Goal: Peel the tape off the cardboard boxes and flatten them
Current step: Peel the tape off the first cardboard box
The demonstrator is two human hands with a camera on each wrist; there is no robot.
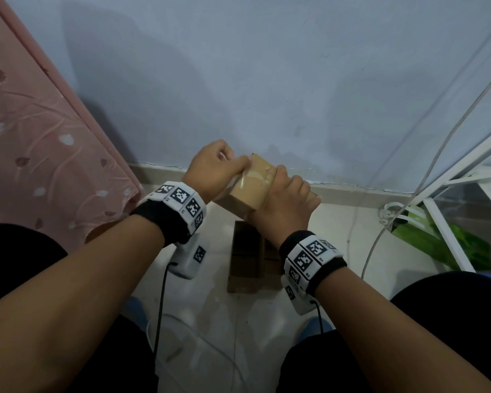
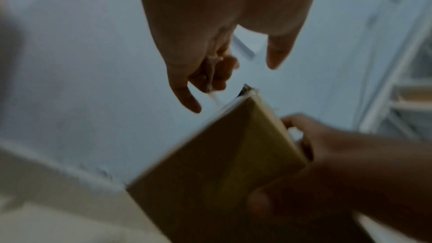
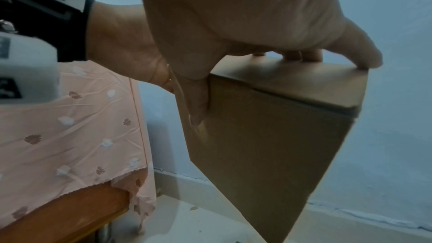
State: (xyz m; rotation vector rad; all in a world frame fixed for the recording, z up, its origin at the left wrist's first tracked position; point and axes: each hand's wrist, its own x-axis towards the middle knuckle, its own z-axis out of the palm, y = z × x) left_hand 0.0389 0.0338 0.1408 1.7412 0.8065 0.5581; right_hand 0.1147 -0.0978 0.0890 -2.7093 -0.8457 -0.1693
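Right hand (image 1: 288, 198) gripping closed cardboard box (image 1: 250, 194), left hand (image 1: 214, 168) pinching clear tape (image 1: 254, 175), contents hidden

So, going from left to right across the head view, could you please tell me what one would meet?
Pink bedspread → left hand → held cardboard box → right hand → white frame. The flat cardboard on the floor overlaps the middle, so I leave it out.
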